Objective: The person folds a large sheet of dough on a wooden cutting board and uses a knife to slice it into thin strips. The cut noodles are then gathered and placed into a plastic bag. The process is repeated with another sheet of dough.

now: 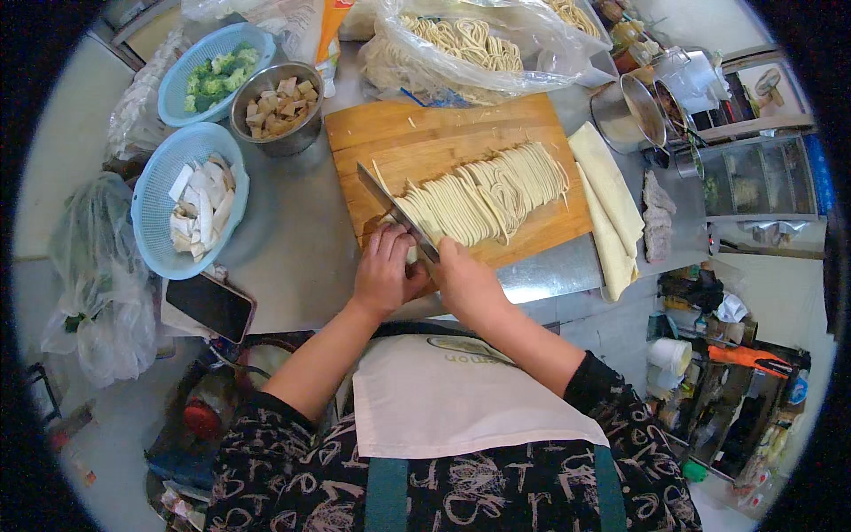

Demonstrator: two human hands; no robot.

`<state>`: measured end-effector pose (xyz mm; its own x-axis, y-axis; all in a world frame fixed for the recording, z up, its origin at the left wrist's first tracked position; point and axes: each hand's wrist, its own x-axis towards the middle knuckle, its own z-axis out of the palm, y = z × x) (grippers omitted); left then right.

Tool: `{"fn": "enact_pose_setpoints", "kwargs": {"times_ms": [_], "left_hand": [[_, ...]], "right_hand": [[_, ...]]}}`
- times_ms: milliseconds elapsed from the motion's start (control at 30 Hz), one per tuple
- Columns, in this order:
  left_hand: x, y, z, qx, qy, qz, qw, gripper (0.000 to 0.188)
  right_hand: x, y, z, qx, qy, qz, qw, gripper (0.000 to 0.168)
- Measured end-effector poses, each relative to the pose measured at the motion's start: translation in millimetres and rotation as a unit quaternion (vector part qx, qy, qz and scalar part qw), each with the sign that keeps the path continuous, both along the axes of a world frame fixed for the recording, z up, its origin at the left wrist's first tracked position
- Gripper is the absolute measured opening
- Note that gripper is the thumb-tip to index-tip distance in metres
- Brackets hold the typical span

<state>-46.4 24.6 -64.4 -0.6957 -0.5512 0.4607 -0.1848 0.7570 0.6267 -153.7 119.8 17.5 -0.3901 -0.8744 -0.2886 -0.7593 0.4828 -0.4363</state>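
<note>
My right hand (pixel 463 276) grips the handle of a kitchen knife (pixel 393 207) with a broad blade. The blade slants across the near left part of a wooden cutting board (pixel 372 133). Beside it, my left hand (pixel 387 269) holds a pale folded piece (pixel 411 255) with curled fingers; most of that piece is hidden. On the blade's right side lies a long row of thin pale-yellow strips (pixel 492 196), cut like noodles. A folded pale-yellow sheet (pixel 606 213) hangs over the table's front edge at the board's right.
Left stand blue baskets with broccoli (pixel 223 76) and white sliced pieces (pixel 203 206), plus a metal bowl (pixel 279 136) of brown cubes. A phone (pixel 211 306) lies near the front edge. Behind the board sits a plastic bag of strips (pixel 465 46); metal pots (pixel 628 116) stand right.
</note>
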Motion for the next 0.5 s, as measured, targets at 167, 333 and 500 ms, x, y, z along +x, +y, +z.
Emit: {"fn": "enact_pose_setpoints", "kwargs": {"times_ms": [167,333,500], "left_hand": [[8,3,-6,0.041,-0.005,-0.009,0.999,0.039],[13,3,-1,0.064,0.002,-0.023,0.998,0.041],[12,5,-2,0.070,0.027,-0.016,0.997,0.045]], "right_hand": [[-9,-9,-8,-0.040,-0.003,0.012,0.999,0.018],[-8,1,8,-0.012,-0.005,0.008,1.000,0.019],[-5,24,26,-0.039,-0.002,0.003,0.999,0.021]]}}
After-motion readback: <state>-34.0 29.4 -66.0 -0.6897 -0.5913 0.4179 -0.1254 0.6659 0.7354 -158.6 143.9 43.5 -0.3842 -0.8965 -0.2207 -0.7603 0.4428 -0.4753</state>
